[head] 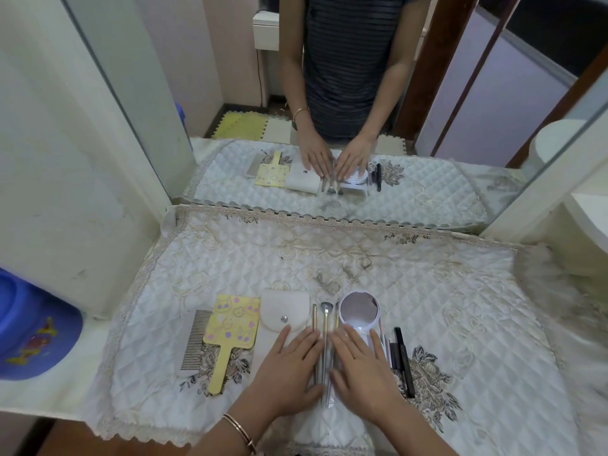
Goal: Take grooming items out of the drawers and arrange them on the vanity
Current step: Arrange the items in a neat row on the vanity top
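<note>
Grooming items lie in a row on the quilted vanity cloth (427,291). From the left: a grey comb (194,343), a yellow patterned hand mirror (232,327), a white snap pouch (284,311), several silver makeup brushes (325,350), a round white lit mirror (358,311) and several dark pencils (403,360). My left hand (289,373) lies flat with straight fingers on the left side of the brushes, over the pouch's lower edge. My right hand (363,370) lies flat on their right side, covering the lit mirror's base.
A large wall mirror (329,93) at the back reflects the cloth and a person. A blue plastic tub (29,327) sits at the left. A white wall panel (82,192) stands to the left, a white rounded object (589,218) at the right.
</note>
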A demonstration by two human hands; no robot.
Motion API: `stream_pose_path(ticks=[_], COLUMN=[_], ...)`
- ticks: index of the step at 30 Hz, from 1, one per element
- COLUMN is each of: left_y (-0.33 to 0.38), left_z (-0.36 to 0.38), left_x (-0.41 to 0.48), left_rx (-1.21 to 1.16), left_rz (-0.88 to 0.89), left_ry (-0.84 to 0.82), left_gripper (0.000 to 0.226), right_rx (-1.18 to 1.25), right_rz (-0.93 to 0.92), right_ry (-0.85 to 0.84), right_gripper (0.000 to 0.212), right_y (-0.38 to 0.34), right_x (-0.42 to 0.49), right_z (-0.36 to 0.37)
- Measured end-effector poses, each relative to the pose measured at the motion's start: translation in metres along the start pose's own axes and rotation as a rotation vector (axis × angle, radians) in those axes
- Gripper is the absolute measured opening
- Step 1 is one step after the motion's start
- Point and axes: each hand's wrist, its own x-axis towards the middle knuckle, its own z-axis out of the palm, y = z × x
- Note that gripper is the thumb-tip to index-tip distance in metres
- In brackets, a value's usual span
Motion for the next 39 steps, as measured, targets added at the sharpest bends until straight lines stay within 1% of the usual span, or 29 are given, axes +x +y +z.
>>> stream_pose_path(ticks=[4,8,11,17,24,29,34,37,39], left_y=[-0.001,-0.001,-0.002,-0.002,-0.003,-0.002,-0.004,-0.004,-0.004], left_z=[0.002,0.004,0.004,0.005,0.009,0.008,0.007,0.006,0.007], left_x=[-0.001,-0.001,-0.001,-0.001,-0.003,-0.003,-0.004,-0.005,-0.006], left_rx=[0.019,0.024,0.029,0.039,0.029,0.038,0.036,0.061,0.082], left_rz=[-0.004,-0.003,0.001,0.017,0.021,0.033,0.026,0.024,0.029], left_ry=[-0.008,-0.004,0.000,0.026,0.037,0.058,0.021,0.024,0.040], left_gripper=[0.076,0.075,0.074,0.071,0.069,0.069,0.072,0.073,0.072], right_rx=[-0.062,-0.063,-0.047,-0.055,-0.027,-0.020,0.013,0.029,0.022], right_rz=[-0.023,-0.026,-0.008,0.037,0.077,0.090,0.062,0.057,0.050], right_ry=[0.028,0.064,0.055,0.026,0.010,-0.017,-0.044,-0.074,-0.064], right_gripper=[0.051,0.044,0.037,0.039,0.035,0.037,0.041,0.038,0.036], right_y=[-0.003,-0.003,-0.005,-0.010,-0.015,-0.015,-0.009,-0.007,-0.006], right_x=[0.002,-0.002,-0.006,-0.006,-0.008,-0.007,-0.007,-0.007,-0.008], right_z=[-0.004,-0.006,-0.006,-0.005,0.000,-0.001,-0.005,-0.007,-0.005])
